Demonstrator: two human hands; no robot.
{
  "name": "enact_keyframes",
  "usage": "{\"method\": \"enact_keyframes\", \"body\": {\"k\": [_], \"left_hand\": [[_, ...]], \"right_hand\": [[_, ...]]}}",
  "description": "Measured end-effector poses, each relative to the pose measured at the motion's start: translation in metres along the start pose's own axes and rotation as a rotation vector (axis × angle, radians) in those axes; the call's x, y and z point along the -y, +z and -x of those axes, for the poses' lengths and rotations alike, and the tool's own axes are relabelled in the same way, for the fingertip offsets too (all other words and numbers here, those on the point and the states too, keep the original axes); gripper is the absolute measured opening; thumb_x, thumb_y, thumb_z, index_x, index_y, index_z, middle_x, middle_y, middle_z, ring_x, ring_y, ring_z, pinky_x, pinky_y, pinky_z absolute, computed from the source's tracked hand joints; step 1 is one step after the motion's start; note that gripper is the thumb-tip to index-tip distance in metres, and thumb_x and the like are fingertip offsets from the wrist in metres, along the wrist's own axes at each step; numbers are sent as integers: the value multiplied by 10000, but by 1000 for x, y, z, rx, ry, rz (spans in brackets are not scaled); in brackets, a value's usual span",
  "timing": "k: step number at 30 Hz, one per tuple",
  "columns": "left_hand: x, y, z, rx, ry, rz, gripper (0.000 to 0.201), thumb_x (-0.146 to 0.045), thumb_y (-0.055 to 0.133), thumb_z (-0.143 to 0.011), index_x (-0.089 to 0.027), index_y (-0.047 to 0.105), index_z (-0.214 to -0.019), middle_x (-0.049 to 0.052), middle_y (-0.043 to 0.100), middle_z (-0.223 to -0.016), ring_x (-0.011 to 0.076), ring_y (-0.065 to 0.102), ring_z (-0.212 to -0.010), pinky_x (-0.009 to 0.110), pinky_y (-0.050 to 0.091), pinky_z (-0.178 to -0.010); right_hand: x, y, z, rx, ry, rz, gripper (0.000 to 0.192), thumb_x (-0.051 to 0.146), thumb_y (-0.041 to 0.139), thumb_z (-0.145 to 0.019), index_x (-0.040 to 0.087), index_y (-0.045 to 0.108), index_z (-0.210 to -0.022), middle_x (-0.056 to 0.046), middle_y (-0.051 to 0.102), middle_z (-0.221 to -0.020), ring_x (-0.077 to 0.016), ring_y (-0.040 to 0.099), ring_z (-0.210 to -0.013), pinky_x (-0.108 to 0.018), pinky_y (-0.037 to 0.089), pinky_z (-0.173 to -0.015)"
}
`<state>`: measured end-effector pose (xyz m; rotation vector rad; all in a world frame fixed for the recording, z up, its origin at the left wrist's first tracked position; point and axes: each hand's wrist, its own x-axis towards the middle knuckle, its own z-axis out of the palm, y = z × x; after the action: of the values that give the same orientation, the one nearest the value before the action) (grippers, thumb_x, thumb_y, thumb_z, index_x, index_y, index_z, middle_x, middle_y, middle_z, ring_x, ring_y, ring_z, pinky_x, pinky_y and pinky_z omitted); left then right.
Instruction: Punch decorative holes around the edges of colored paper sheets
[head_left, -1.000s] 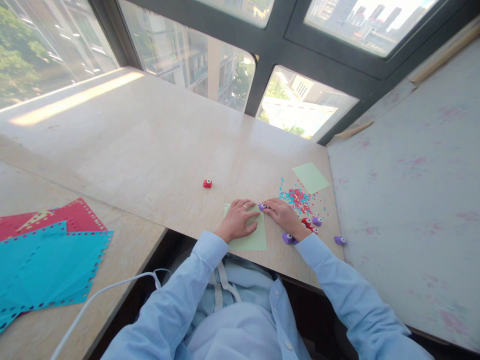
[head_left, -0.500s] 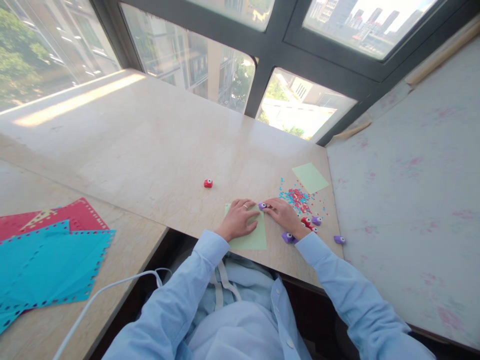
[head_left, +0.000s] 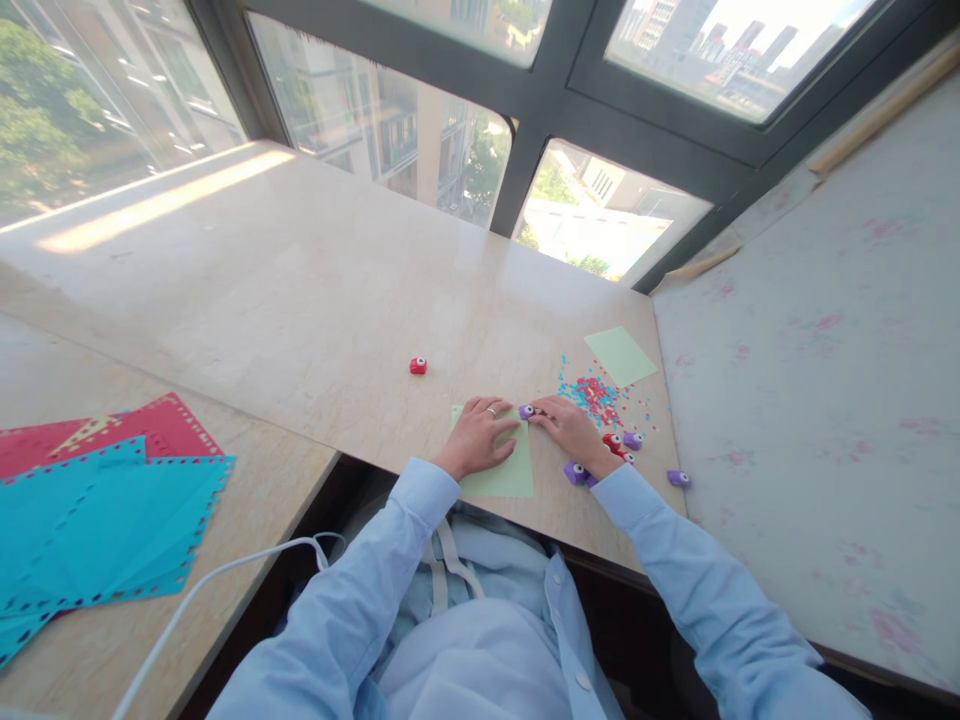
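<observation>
A light green sheet of paper (head_left: 499,482) lies at the front edge of the sill under my left hand (head_left: 478,437), whose fingers rest spread on it. A ring shows on one finger. At the paper's upper right corner sits a small purple craft punch (head_left: 526,412) with an eye-like mark. My right hand (head_left: 564,426) grips this punch from the right with closed fingers. Beside the right wrist are several other punches: a purple one (head_left: 574,473), a red one (head_left: 611,441) and another purple punch (head_left: 633,440). The wrist partly hides this group.
Red and blue paper bits (head_left: 596,398) lie scattered near a second green sheet (head_left: 621,356). One red punch (head_left: 418,366) stands alone; a purple punch (head_left: 678,479) is by the wall. Punched blue paper (head_left: 112,530) and red paper (head_left: 180,425) lie left, near a white cable (head_left: 217,573).
Both hands stay nearly where they were, with the purple punch still at the paper's corner. The view has shifted very slightly.
</observation>
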<state>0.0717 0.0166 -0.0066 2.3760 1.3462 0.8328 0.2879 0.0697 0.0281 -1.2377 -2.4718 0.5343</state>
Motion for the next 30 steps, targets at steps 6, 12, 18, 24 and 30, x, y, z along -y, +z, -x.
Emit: {"method": "enact_keyframes", "body": {"k": [6,12,18,24,30], "left_hand": [[1,1,0,-12,1,15,267,-339,633,-836,-255,720,-1074,82,620,-1256,267,492,-1226,463,349,-1057],[0,0,0,-4,-6,17,268,-334,632,-837,-258,719,-1080,82,617,-1258,268,490,-1230,467,351,-1058],[1,2,0,-6,-4,12,276,-340,633,-834,-260,720,-1083,80,619,-1264,267,492,-1232,463,349,-1057],[2,3,0,-8,1,5,279,-345,630,-835,-262,720,-1086,78,621,-1264,267,494,-1230,462,350,-1052],[2,2,0,-5,-6,24,276,-336,634,-833,-260,717,-1085,84,616,-1268,266,488,-1236,467,347,-1058]], "right_hand": [[-1,0,1,15,-6,-11,175,217,544,-938,188,685,-1038,-89,693,-1062,-227,624,-1016,-360,476,-922],[-1,1,1,16,-25,-18,184,207,537,-940,186,684,-1048,-90,692,-1058,-227,623,-1014,-361,474,-929],[-1,2,-1,15,-29,11,190,206,533,-944,184,680,-1062,-97,691,-1066,-228,622,-1015,-358,474,-927],[2,2,-1,28,-17,18,180,216,543,-938,181,675,-1056,-96,692,-1059,-238,619,-1015,-372,471,-929],[4,0,-2,7,30,-46,199,271,593,-909,170,668,-1063,-109,679,-1081,-230,628,-1005,-375,473,-937]]}}
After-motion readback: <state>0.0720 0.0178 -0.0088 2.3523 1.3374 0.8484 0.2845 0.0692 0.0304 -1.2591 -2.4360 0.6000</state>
